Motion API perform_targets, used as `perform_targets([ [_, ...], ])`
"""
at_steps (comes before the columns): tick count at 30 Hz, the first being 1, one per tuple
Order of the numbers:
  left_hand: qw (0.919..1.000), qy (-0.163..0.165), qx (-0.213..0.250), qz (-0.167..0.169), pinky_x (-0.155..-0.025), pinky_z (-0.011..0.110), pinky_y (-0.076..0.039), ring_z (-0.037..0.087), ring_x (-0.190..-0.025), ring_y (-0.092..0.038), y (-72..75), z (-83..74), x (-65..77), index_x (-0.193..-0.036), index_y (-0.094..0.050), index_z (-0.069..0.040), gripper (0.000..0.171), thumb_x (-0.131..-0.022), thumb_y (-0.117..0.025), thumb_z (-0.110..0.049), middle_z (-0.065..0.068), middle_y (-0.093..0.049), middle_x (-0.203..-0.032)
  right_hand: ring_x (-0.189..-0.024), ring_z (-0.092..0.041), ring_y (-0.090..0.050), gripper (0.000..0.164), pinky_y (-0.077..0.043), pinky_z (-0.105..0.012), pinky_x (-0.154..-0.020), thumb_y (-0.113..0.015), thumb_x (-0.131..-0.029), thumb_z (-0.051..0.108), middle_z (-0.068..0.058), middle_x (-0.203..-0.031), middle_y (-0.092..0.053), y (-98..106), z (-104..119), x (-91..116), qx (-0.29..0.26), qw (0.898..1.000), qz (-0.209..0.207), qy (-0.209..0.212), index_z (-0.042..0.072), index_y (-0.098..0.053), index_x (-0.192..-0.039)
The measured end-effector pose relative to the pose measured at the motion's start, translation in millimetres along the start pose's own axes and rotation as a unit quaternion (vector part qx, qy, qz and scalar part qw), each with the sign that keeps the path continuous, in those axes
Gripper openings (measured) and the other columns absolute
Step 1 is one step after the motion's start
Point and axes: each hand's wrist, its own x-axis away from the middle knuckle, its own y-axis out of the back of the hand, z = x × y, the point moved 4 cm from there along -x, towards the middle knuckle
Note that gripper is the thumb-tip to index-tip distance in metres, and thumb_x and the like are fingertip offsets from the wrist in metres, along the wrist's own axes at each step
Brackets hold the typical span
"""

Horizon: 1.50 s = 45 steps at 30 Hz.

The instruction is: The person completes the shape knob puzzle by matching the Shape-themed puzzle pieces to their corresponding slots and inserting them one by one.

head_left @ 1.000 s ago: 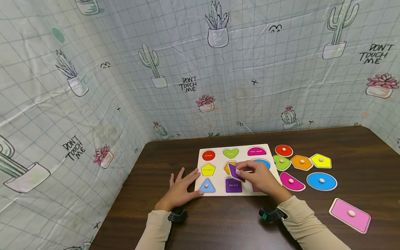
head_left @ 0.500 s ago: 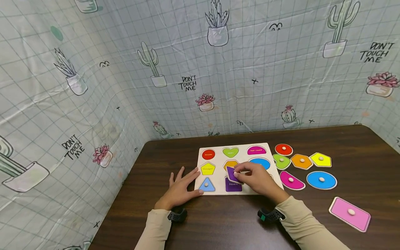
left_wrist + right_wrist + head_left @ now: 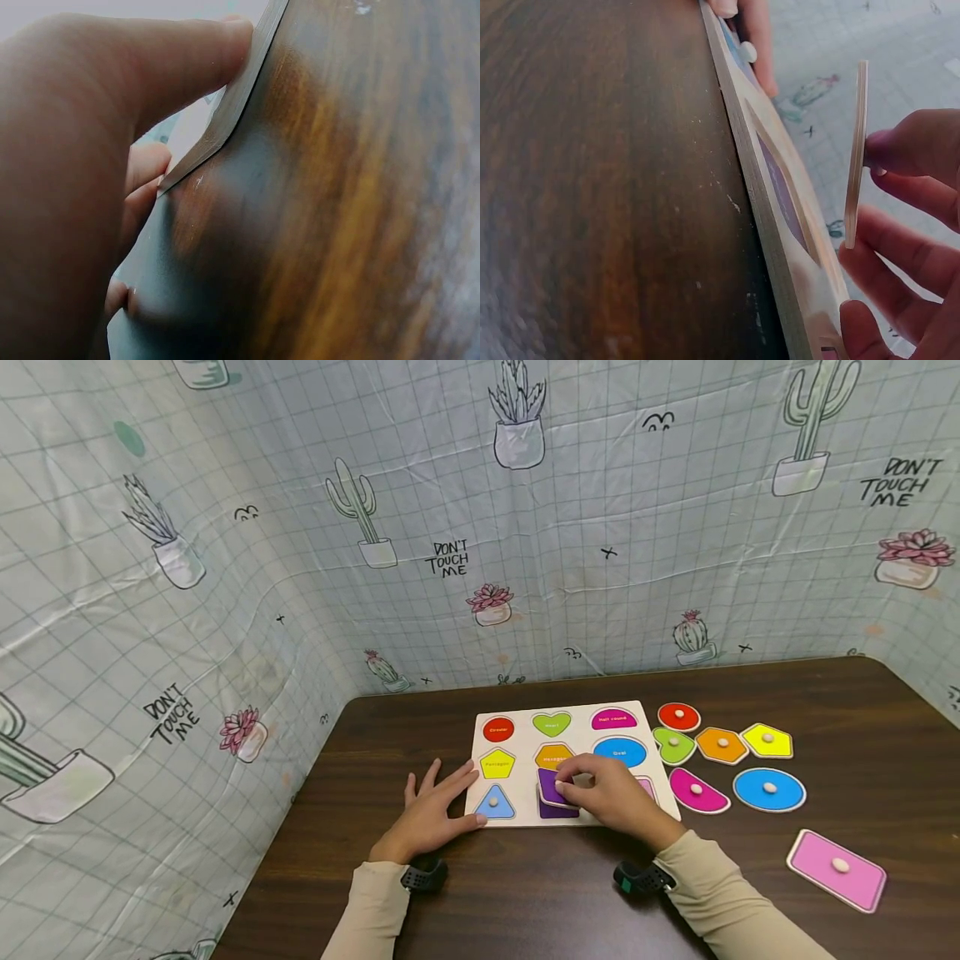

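With thumb and fingers, my right hand (image 3: 615, 797) pinches the knob of a purple square puzzle piece (image 3: 549, 790). Seen edge-on in the right wrist view, the piece (image 3: 856, 157) stands apart from the white puzzle board (image 3: 525, 785). In the head view it hangs over the purple square recess (image 3: 558, 812), covering most of it. My left hand (image 3: 427, 818) rests at the board's left side, fingers spread. Its thumb (image 3: 202, 52) touches the board's edge in the left wrist view. A blue triangle piece (image 3: 496, 802) sits in the board's near left corner.
Right of the board lie knobbed pieces: a red circle (image 3: 678, 717), green heart (image 3: 673, 747), orange hexagon (image 3: 722, 745), yellow pentagon (image 3: 767, 740), magenta half round (image 3: 698, 791), blue oval (image 3: 769, 789) and pink rectangle (image 3: 836, 870). A printed cloth (image 3: 570, 527) hangs behind the brown table (image 3: 510, 902).
My right hand has moved slightly left and nearer, bringing the purple square from beside the hexagon to above the square recess. My left hand stays at the board's edge.
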Motion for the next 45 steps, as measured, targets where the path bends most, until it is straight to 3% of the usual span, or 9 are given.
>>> perform_targets([
  [12, 1.0000, 0.000, 0.004, 0.001, -0.111, 0.070, 0.008, 0.037, -0.152, -0.006, -0.7, 0.0, -0.1, -0.155, -0.042, -0.027, 0.077, -0.089, -0.064, -0.061, -0.013, -0.029, -0.162, -0.110, -0.028, -0.063, 0.006, -0.048, -0.053, -0.098, -0.077, -0.088, 0.016, -0.002, -0.110, -0.071, -7.2, 0.7, 1.0, 0.044, 0.999, -0.003, 0.013, 0.019, -0.075, -0.093],
  [20, 1.0000, -0.002, 0.007, -0.003, -0.111, 0.071, 0.007, 0.039, -0.152, -0.007, 1.2, -1.8, -2.4, -0.154, -0.043, -0.026, 0.078, -0.089, -0.064, -0.061, -0.011, -0.030, -0.162, -0.111, -0.029, -0.063, 0.005, -0.047, -0.052, -0.099, -0.078, -0.088, 0.018, -0.003, -0.112, -0.071, -8.0, 0.9, -0.8, 0.085, 0.996, 0.002, 0.009, 0.020, -0.075, -0.091],
  [33, 1.0000, 0.004, -0.001, 0.001, -0.111, 0.071, 0.008, 0.039, -0.152, -0.006, -1.4, 0.2, 0.0, -0.155, -0.042, -0.028, 0.077, -0.089, -0.063, -0.062, -0.012, -0.029, -0.162, -0.100, -0.022, -0.062, 0.004, -0.049, -0.047, -0.092, -0.079, -0.088, 0.021, 0.004, -0.100, -0.070, -9.9, 1.1, -2.2, 0.118, 0.993, 0.016, 0.010, 0.022, -0.075, -0.087],
  [39, 1.0000, 0.005, 0.002, -0.003, -0.110, 0.071, 0.008, 0.039, -0.152, -0.007, -0.3, 0.0, -0.3, -0.154, -0.043, -0.028, 0.077, -0.088, -0.062, -0.063, -0.012, -0.030, -0.162, -0.099, -0.022, -0.062, 0.005, -0.050, -0.046, -0.090, -0.080, -0.086, 0.021, 0.004, -0.098, -0.069, -11.6, 5.6, -3.0, 0.156, 0.987, 0.008, 0.035, 0.022, -0.075, -0.084],
  [45, 1.0000, 0.004, -0.003, 0.001, -0.110, 0.071, 0.008, 0.039, -0.152, -0.006, 0.5, -0.5, -1.0, -0.155, -0.042, -0.028, 0.078, -0.089, -0.062, -0.064, -0.012, -0.029, -0.162, -0.100, -0.023, -0.061, 0.007, -0.050, -0.045, -0.091, -0.082, -0.084, 0.023, 0.002, -0.099, -0.068, -14.1, 6.7, -4.0, 0.185, 0.982, 0.001, 0.024, 0.022, -0.076, -0.083],
])
